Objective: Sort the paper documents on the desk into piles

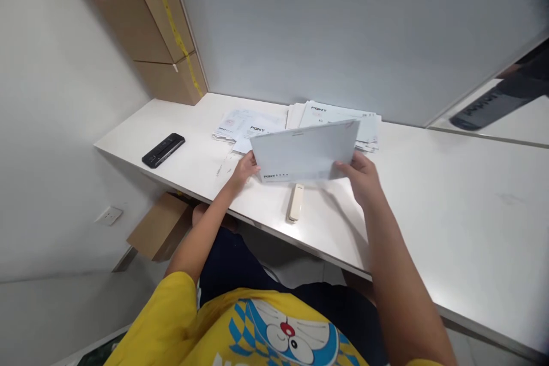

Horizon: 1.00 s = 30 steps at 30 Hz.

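white paper (pixel 300 151) | wide rectangle, flat, uncreased; sheet or envelope unclear | black PONY print with small characters at lower left, faint fine print near top edge, reddish mark at upper right corner | gripped at both short sides, tilted upright, printed face toward wearer, right end higher | over the desk (pixel 450 206); lower-edge contact unclear
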{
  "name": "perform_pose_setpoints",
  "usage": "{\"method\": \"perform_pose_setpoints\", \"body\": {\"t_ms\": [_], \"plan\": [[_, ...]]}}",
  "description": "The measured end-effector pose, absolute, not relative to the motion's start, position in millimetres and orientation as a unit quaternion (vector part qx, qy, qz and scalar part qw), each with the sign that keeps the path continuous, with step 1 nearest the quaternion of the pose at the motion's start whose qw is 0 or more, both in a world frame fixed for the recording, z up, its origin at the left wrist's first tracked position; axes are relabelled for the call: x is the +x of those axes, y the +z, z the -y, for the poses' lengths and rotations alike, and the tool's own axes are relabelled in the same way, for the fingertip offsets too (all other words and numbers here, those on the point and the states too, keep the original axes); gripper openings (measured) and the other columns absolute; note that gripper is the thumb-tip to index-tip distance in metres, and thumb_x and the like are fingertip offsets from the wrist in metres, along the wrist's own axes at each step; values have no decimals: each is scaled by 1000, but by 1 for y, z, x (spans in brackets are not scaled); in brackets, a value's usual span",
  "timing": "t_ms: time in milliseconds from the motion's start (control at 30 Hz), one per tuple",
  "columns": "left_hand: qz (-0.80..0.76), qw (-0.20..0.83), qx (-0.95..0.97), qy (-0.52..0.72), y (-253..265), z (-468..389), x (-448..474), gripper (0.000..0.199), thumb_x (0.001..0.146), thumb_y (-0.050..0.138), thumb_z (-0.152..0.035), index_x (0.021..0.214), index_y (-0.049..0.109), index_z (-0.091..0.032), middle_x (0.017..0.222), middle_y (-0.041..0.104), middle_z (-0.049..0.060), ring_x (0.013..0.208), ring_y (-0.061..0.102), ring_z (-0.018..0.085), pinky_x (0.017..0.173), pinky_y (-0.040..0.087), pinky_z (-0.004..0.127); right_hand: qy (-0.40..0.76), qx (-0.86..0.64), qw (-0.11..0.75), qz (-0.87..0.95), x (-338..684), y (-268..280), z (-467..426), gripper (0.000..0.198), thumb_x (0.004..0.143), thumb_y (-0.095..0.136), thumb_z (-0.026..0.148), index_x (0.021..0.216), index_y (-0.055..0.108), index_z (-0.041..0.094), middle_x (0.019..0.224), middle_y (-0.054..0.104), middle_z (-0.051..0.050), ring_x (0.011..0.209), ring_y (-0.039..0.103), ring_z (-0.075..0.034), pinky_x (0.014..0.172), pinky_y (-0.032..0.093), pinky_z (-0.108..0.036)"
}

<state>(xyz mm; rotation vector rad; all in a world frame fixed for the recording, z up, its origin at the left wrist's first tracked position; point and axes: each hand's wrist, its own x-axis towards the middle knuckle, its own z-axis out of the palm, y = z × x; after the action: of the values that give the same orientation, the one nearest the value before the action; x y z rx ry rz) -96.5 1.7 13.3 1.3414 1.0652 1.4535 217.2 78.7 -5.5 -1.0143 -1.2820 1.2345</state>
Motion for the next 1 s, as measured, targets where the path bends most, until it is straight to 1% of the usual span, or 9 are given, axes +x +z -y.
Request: {"method": "perform_pose_setpoints", "body": {"t_ms": [67, 167, 267, 367, 500, 600, 700, 833, 1000], "plan": [[-428, 397, 551, 596, 12, -3, -101, 59, 88, 52, -67, 117, 65, -18, 105, 74, 11, 107, 67, 28, 100, 47, 43, 527, -458, 519, 493, 236, -1, -37, 40, 65, 82, 42, 99, 73, 25, 92, 75, -6, 97, 68, -28, 80, 55, -39], [-475, 359, 569, 568, 4, -9, -105, 57, 95, 39, -64, 119, 65, -18, 103, 73, 10, 106, 66, 25, 103, 45, 42, 604, -513, 427, 436, 252, -7, 52, 43, 65, 82, 45, 102, 75, 26, 91, 77, -8, 98, 70, -33, 79, 58, -42], [-496, 371, 598, 508, -1, -13, -100, 50, 96, 45, -57, 120, 65, -19, 112, 73, 10, 115, 63, 26, 108, 41, 42, 670, -570, 325, 348, 264, -26, 136, 58, 63, 85, 44, 116, 72, 24, 103, 78, -10, 100, 71, -36, 81, 59, -44], [-509, 340, 628, 480, -1, -13, -92, 40, 95, 51, -51, 116, 67, -20, 128, 67, 11, 130, 55, 28, 114, 37, 44, 645, -638, 325, 267, 279, -43, 184, 65, 63, 85, 49, 120, 69, 23, 111, 77, -9, 98, 73, -35, 79, 61, -42], [-517, 255, 680, 453, 3, -3, -79, 35, 98, 50, -49, 110, 69, -22, 132, 66, 10, 143, 43, 30, 121, 30, 51, 627, -671, 319, 234, 295, -46, 196, 67, 61, 86, 49, 121, 69, 25, 117, 76, -9, 98, 74, -35, 73, 63, -37], [-482, 257, 736, 401, 6, 19, -55, 36, 100, 47, -46, 122, 66, -25, 140, 62, 8, 149, 36, 27, 122, 30, 51, 596, -686, 325, 262, 297, -42, 189, 64, 61, 83, 52, 119, 70, 29, 108, 78, -6, 93, 75, -37, 69, 65, -41], [-460, 243, 792, 321, 4, 49, -17, 47, 100, 47, -43, 143, 53, -25, 154, 49, 6, 155, 24, 26, 126, 26, 48, 564, -698, 336, 285, 297, -38, 180, 55, 61, 81, 54, 111, 72, 33, 96, 80, -4, 89, 75, -38, 68, 65, -45], [-555, 175, 776, 245, -3, 78, 24, 63, 101, 39, -35, 159, 25, -15, 167, 24, 11, 157, 9, 27, 128, 18, 48, 555, -697, 329, 313, 299, -32, 170, 44, 62, 80, 54, 101, 74, 33, 96, 80, -3, 92, 75, -37, 69, 65, -44], [-601, 135, 760, 205, -7, 79, 32, 61, 101, 31, -25, 160, 22, -14, 167, 20, 10, 157, 7, 25, 129, 14, 48, 564, -700, 322, 299, 289, -14, 161, 44, 62, 81, 52, 99, 74, 28, 103, 79, -5, 92, 75, -36, 66, 63, -39]]}}
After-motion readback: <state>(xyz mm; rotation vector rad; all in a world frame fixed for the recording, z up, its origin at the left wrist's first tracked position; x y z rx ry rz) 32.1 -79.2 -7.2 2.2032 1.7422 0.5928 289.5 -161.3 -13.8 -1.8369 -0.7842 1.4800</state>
